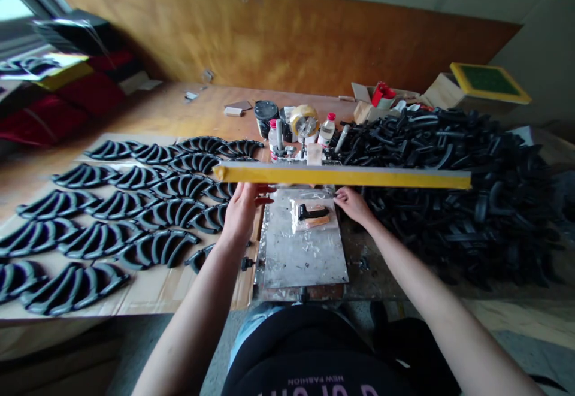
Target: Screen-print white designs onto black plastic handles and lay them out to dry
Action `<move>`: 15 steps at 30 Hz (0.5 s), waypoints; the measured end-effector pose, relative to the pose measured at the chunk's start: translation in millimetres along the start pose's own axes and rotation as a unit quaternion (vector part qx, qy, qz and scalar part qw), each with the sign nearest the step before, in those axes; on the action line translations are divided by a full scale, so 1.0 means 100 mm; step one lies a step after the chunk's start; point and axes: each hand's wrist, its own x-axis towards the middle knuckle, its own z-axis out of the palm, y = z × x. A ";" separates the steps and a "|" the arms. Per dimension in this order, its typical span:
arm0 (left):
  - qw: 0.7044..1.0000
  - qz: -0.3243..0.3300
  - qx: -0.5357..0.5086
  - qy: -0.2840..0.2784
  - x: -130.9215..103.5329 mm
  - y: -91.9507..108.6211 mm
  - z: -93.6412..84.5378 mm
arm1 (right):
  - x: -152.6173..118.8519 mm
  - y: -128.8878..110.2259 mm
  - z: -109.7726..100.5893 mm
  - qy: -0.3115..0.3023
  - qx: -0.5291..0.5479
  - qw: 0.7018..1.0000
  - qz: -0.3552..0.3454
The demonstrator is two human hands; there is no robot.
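Observation:
A metal plate [299, 264] lies in front of my body, with a black curved part [308, 212] resting on a pale and orange block [318, 221] near its far half. A long yellow-edged bar [345, 176] spans above the plate's far end. My left hand [242, 207] is at the plate's left edge, just under the bar, its fingers apart and partly hidden by the bar. At the plate's far right corner my right hand [353, 203] has its fingers pinched together; anything between them is too small to name.
Rows of black curved parts [159, 249] lie on cardboard at the left. A large heap of black parts [453, 204] fills the right. Behind the bar stand a tape roll [304, 121], a black jar [266, 113] and a red-capped bottle [327, 129].

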 end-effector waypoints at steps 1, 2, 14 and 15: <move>1.000 -0.001 -0.015 0.005 0.04 -0.01 0.03 | -0.09 -0.04 0.12 -0.033 -0.002 0.999 -0.025; 0.999 0.000 -0.028 0.017 0.05 -0.04 0.05 | -0.16 -0.09 0.21 -0.064 -0.007 0.997 -0.048; 0.966 -0.255 0.040 0.026 -1.14 -1.09 -0.42 | -0.92 -1.73 0.56 -0.144 0.038 0.952 -0.267; 0.965 -0.245 0.061 0.065 -1.18 -1.15 -0.61 | -0.98 -1.89 0.69 -0.163 0.054 0.944 -0.283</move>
